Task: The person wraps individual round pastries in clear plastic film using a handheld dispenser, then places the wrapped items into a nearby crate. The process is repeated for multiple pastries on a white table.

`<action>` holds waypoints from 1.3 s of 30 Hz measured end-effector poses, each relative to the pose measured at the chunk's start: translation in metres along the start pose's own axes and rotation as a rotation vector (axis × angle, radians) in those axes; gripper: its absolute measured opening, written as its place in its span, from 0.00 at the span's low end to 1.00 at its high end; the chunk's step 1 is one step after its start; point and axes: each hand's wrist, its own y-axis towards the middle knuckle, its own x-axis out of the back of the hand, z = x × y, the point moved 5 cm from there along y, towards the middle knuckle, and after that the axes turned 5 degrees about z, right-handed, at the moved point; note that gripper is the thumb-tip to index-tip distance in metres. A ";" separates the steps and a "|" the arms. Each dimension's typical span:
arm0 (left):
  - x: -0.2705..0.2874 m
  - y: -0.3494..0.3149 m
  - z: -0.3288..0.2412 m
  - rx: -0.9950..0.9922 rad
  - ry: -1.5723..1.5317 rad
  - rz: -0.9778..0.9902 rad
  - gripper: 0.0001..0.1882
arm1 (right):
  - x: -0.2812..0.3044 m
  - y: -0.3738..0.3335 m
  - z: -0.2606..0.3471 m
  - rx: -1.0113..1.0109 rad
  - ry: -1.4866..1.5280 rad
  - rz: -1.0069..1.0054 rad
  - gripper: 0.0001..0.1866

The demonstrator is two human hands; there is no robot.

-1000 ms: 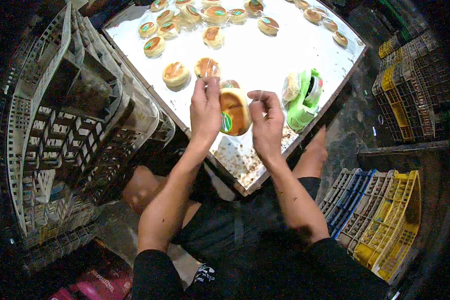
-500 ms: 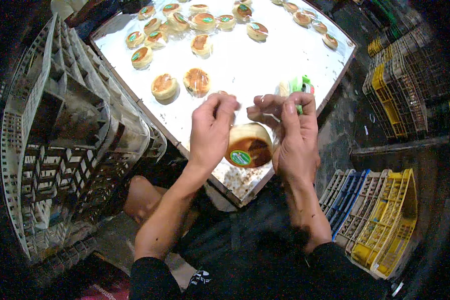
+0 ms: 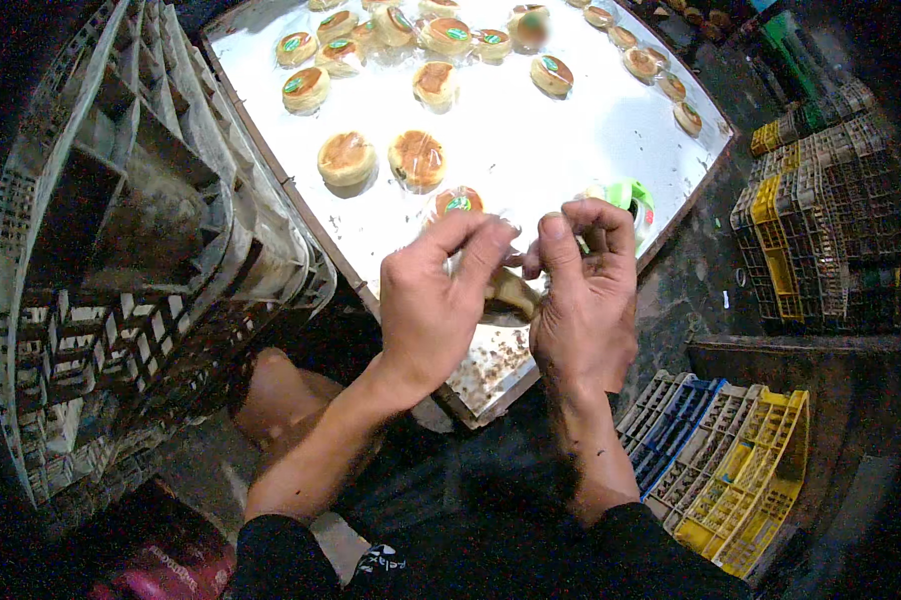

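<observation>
My left hand (image 3: 439,295) and my right hand (image 3: 589,295) are close together over the near corner of the white table, thumbs and fingers pinched. Between them, a thin clear plastic wrapper shows faintly at the fingertips. Below the fingers is part of a round bun (image 3: 514,294), its pale side showing and the rest hidden by my hands. Just beyond my left fingers lies a wrapped bun (image 3: 458,201) with a green oval sticker. Behind my right fingers is a bright green object (image 3: 628,196) with a dark middle, partly covered.
Two buns (image 3: 346,158) lie at mid-left of the white table (image 3: 511,140), and several wrapped, stickered ones (image 3: 444,35) cluster at the far side. A big dirty plastic crate (image 3: 161,230) stands at left. Stacked crates (image 3: 796,220) and a yellow crate (image 3: 761,470) are at right.
My hands have drawn together and turned inward over the bun, which has tilted so its browned top and sticker no longer show. The view has shifted slightly.
</observation>
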 end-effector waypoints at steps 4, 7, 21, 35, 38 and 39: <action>0.016 0.007 0.024 0.129 -0.362 -0.185 0.13 | -0.011 -0.015 0.012 0.557 -0.502 0.080 0.18; 0.021 0.004 0.019 0.125 -0.285 -0.266 0.12 | -0.032 -0.031 -0.013 0.582 -0.520 0.312 0.31; -0.003 -0.002 0.005 -0.098 -0.097 0.028 0.31 | 0.012 -0.005 0.009 0.489 -0.460 0.382 0.16; -0.024 0.000 0.008 -0.199 0.158 0.150 0.41 | 0.035 -0.014 -0.007 0.413 -0.473 0.224 0.16; -0.019 -0.003 0.018 -0.058 0.091 0.113 0.35 | 0.042 -0.012 -0.009 0.317 -0.457 0.288 0.18; -0.018 -0.004 0.020 -0.030 0.044 0.086 0.34 | 0.042 -0.011 -0.011 0.286 -0.451 0.309 0.19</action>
